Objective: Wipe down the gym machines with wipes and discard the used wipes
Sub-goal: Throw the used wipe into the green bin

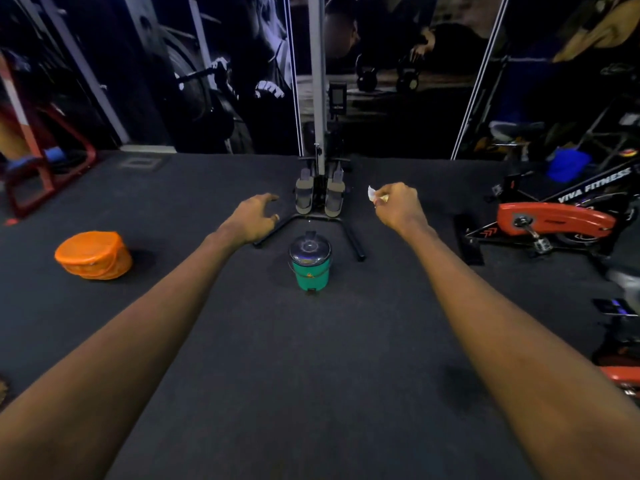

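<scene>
**Step in hand (my read): discard used wipe.**

Status:
- R hand (pixel 398 206): pinches a small crumpled white wipe (pixel 372 195) at the fingertips. It is held up just right of the upright rowing machine (pixel 320 188).
- L hand (pixel 254 216): holds nothing, palm down, fingers loosely spread & slightly bent, left of the machine's base.
- Target: green bin (pixel 310 268) on the floor, centre, just near of the machine's legs, between both hands.
- Lid (pixel 310 245) is down. A small pedal (pixel 311 290) shows at the bin's near base.

Procedure I'd follow:
1. Open lid first, by foot on pedal or by L hand lifting it.
2. Bring R hand low over the opening before letting go. The wipe looks light & may drift.
3. Confirm wipe is inside, then let lid drop.

Not needed for this step: orange basket (pixel 93 255) at left, exercise bike (pixel 554 220) at right.
</scene>
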{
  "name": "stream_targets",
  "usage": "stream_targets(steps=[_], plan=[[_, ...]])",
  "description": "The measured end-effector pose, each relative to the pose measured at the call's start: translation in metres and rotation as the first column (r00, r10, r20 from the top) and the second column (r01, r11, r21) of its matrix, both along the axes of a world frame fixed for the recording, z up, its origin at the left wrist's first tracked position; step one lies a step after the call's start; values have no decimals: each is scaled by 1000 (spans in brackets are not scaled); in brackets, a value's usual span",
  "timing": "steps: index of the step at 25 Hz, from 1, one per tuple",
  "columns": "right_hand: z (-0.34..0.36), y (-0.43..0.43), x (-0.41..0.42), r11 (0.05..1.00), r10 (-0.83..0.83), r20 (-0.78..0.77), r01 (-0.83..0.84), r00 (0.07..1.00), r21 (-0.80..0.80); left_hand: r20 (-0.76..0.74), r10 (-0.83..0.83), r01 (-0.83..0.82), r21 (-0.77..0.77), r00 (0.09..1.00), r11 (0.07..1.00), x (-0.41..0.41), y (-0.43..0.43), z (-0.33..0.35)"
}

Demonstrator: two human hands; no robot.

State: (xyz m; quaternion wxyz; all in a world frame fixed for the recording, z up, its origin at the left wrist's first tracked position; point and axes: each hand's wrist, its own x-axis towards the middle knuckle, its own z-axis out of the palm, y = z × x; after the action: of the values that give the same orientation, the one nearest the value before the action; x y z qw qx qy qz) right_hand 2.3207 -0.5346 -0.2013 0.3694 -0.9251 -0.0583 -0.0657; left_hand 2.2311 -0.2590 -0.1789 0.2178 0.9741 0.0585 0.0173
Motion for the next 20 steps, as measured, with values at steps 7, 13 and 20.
stream_targets(steps=[7,13,20], plan=[[-55,96,182,1000,-5,-70,3,998,-19,-70,-10,8,-40,998,999,188,93,-61],[-104,167,321,996,-25,-152,13,988,-83,-202,-25,11,-70,979,997,341,162,-121],[-197,211,468,994,-84,-306,56,948,-99,-334,0,-37,-105,942,994,499,200,-230]])
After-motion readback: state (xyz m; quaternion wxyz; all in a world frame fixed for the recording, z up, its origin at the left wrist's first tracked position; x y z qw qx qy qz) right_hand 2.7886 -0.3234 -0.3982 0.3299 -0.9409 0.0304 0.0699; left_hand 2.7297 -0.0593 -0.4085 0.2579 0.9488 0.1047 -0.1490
